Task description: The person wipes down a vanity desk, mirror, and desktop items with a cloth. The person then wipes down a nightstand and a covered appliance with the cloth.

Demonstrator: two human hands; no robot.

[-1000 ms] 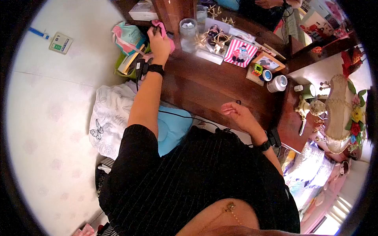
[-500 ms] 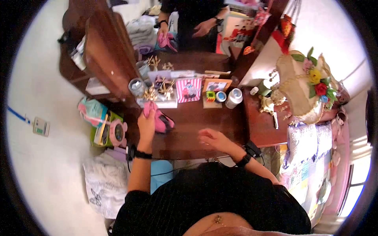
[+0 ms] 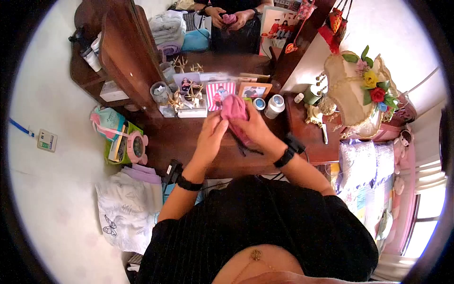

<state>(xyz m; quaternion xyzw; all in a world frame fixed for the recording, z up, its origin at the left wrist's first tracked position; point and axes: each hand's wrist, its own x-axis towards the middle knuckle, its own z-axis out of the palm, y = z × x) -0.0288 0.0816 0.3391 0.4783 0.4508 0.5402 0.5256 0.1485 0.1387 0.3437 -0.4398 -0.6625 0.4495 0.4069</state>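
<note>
A soft pink cloth item (image 3: 234, 109) with dark, string-like ends is held up over the dressing table (image 3: 179, 137); its exact kind is not clear. My left hand (image 3: 212, 135) grips it from the left side, with the thumb pressed against the cloth. On the other side, my right hand (image 3: 257, 128) has its fingers wrapped around it, some of them hidden. The dark ends dangle below the right hand. Just behind the cloth stands a pink-striped photo frame (image 3: 215, 94), partly covered. The mirror at the top also shows both hands on the pink cloth.
Gold deer figurines (image 3: 194, 97), a glass jar (image 3: 161, 92), a wooden photo frame (image 3: 255, 90) and a white bottle (image 3: 275, 107) line the table's back. A flowered lamp (image 3: 350, 94) stands right. Folded cloths (image 3: 125, 203) and a green box (image 3: 135, 142) are at left.
The pink cloth has moved right and up, to the middle of the table. My right hand, formerly held apart, has come in and closed on it beside my left hand.
</note>
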